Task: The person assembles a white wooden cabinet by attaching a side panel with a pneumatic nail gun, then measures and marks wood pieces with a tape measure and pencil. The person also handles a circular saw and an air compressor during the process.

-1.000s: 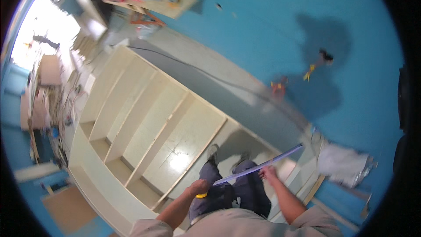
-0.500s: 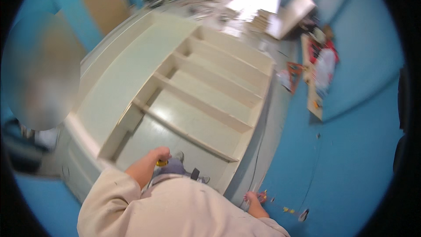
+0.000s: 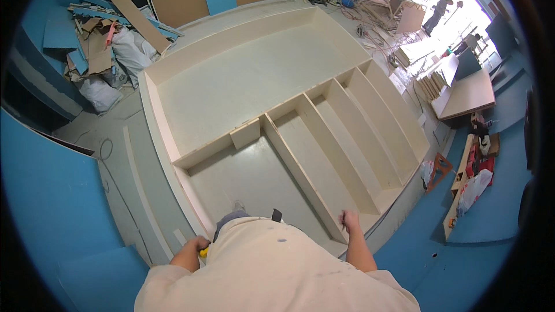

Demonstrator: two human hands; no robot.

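Observation:
A large pale wooden cabinet frame [image 3: 300,101] lies flat on the floor, with long dividers on its near right side and one wide open bay beyond. I stand within its near compartment, one shoe [image 3: 239,205] showing. My left hand [image 3: 198,244], low by my left side near the frame's edge, is closed round what looks like a yellow tape measure [image 3: 203,252], mostly hidden. Over the near right end of the dividers is my right hand [image 3: 349,220], its fingers curled; whatever they may hold cannot be made out. A short wooden block [image 3: 245,133] sits against the long middle divider.
Filled bags [image 3: 130,49] and scrap boards [image 3: 92,49] are heaped at the far left. An orange triangular square [image 3: 439,171] and a plank [image 3: 458,188] with tools lie at right. Stacked boards [image 3: 430,85] and distant people [image 3: 437,16] are farther back. A cable [image 3: 122,196] runs along the left floor.
My view has turned left, bringing the scrap heap into sight. My right hand has come from over the blue surface at right to the cabinet frame; my left hand is lower at my side.

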